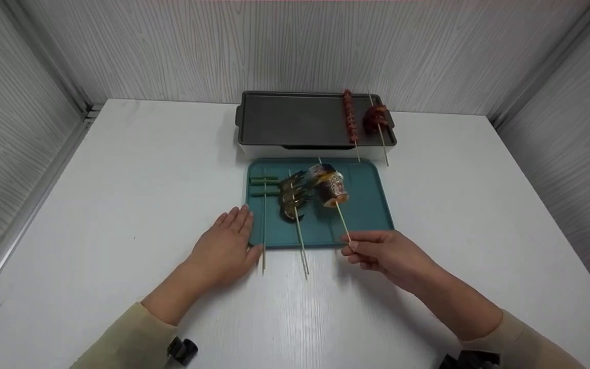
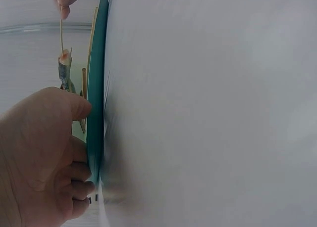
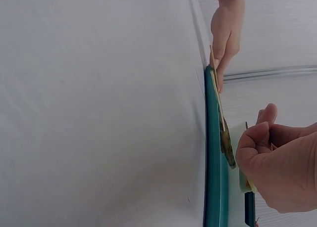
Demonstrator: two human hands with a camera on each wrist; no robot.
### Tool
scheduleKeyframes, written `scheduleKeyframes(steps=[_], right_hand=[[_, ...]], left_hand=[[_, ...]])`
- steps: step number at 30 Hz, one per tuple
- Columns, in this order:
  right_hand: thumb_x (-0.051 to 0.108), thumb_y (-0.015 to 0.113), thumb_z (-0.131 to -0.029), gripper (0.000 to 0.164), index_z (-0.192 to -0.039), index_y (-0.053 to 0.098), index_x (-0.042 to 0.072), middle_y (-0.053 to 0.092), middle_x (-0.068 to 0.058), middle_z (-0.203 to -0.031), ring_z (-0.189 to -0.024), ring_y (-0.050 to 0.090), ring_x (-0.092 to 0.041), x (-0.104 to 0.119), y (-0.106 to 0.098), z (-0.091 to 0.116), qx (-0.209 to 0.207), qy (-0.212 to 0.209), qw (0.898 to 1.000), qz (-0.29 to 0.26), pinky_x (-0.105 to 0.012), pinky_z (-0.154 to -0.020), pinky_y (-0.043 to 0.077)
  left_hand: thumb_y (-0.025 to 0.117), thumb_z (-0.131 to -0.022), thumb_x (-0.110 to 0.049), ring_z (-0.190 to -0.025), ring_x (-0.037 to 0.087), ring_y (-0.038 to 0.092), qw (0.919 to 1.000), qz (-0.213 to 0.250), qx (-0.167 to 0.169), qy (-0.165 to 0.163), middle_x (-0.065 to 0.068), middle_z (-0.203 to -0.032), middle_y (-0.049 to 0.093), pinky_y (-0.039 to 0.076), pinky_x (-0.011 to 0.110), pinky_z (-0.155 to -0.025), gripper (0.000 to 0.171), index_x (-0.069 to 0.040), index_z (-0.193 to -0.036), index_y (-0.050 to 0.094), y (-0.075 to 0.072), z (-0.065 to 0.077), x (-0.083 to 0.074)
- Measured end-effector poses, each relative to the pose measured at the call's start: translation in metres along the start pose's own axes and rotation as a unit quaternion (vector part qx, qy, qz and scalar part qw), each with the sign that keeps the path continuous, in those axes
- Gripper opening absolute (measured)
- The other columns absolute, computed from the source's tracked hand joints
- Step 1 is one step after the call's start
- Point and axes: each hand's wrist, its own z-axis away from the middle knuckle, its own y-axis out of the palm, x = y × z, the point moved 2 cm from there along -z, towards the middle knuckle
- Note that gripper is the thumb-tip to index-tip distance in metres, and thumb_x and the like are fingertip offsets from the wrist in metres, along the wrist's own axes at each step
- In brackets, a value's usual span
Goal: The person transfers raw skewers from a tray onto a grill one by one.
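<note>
My right hand pinches the lower end of a wooden stick carrying fish pieces with silvery skin and pale orange flesh. This fish skewer tilts over the right half of a teal tray. With fingers straight, my left hand rests against the tray's left front corner; the left wrist view shows its thumb and fingers at the tray's edge. Between the hands, shrimp skewers lie on the tray, sticks jutting past the front edge. Left of them lies a skewer of green stalks.
Behind the tray stands a dark grill plate on a white base. On its right side lie a skewer of small red pieces and a dark red skewer. A white table carries everything, with panels around it.
</note>
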Motion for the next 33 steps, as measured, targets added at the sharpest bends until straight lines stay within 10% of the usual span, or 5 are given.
scheduleKeyframes(steps=[33], right_hand=[[0.016,0.058,-0.111,0.038,-0.146,0.063,0.003,0.073,-0.013,-0.124,-0.105,0.071,-0.015,0.067,-0.015,-0.043,-0.049,-0.052,0.997,0.01,-0.028,-0.092,0.054]], left_hand=[[0.048,-0.111,-0.043,-0.158,0.045,0.025,1.0,0.004,0.004,-0.005,0.03,-0.169,0.027,0.021,0.056,-0.128,0.076,0.014,-0.159,0.032,-0.001,-0.002,0.0]])
